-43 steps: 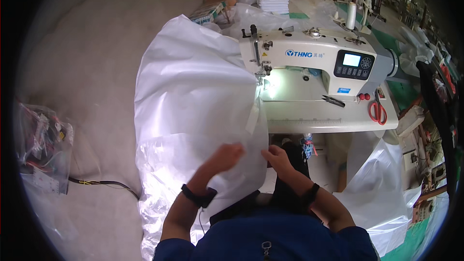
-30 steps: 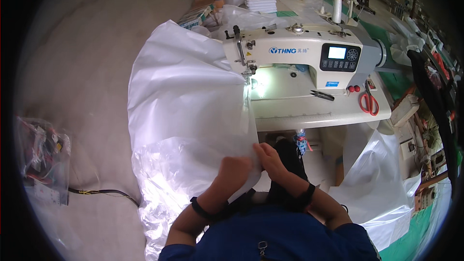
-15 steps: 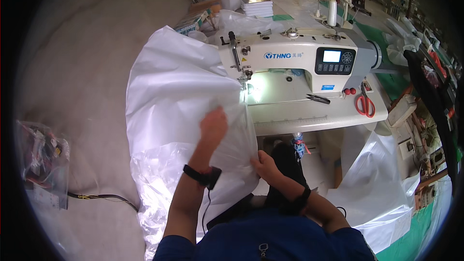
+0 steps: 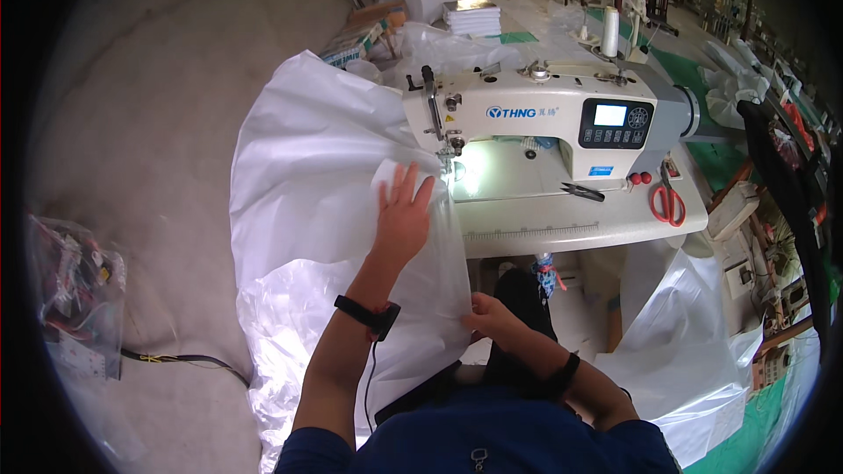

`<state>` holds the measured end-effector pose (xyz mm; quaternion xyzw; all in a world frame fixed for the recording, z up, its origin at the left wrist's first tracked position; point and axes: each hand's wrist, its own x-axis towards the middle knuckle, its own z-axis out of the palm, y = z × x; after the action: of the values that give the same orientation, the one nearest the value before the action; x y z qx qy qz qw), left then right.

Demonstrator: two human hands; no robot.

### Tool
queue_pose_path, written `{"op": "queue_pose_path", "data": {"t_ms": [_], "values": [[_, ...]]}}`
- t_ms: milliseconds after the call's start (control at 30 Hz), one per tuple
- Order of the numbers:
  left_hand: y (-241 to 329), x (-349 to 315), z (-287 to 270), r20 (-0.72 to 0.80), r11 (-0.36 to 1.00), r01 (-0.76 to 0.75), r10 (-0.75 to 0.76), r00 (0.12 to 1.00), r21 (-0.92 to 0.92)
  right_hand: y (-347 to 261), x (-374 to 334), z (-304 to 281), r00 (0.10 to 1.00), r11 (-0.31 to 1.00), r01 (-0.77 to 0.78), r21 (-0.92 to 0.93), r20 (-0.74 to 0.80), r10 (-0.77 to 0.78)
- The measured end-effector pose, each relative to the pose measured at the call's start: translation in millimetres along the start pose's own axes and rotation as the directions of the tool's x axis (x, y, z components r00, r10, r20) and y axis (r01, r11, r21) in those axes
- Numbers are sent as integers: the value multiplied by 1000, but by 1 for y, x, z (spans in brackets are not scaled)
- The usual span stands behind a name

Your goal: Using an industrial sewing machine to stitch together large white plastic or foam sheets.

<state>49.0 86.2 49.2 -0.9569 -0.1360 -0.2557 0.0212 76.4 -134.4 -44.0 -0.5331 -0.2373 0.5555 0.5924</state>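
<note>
A large white plastic sheet (image 4: 307, 175) hangs in folds to the left of the sewing machine (image 4: 527, 105), one edge running under the lit needle area. My left hand (image 4: 404, 215) lies on it just short of the needle, fingers spread. A small white piece (image 4: 384, 174) shows by its fingertips; whether it is separate or a fold I cannot tell. Lower down, my right hand (image 4: 496, 319) pinches the sheet's right edge in front of the machine bed. Each wrist wears a black band, the left one with a small box and cable.
Thread snips (image 4: 583, 192) and red-handled scissors (image 4: 667, 204) lie on the machine bed. A thread cone (image 4: 610, 32) stands behind. More white sheeting (image 4: 676, 351) hangs at the right. On the left floor are a clear bag (image 4: 79, 294) and a black cable (image 4: 189, 357).
My left hand has opened from a blurred, closed shape and shifted slightly right, its fingers now spread on the sheet. The small white piece has come into sight. My right hand keeps its grip.
</note>
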Motion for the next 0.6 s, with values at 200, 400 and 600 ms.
{"op": "queue_pose_path", "data": {"t_ms": [200, 400, 600], "values": [[-39, 11, -3, 137, 823, 507, -550, 824, 255, -61, 37, -12, 860, 714, 28, -700, -347, -375], [-41, 53, -21, -27, 982, 184, -185, 982, -38, -106, 119, -10, 736, 308, 192, -932, -71, -673], [-18, 92, -56, -243, 955, -249, 283, 928, 163, -104, 149, -2, 799, 325, -159, -932, -315, -512]]}}
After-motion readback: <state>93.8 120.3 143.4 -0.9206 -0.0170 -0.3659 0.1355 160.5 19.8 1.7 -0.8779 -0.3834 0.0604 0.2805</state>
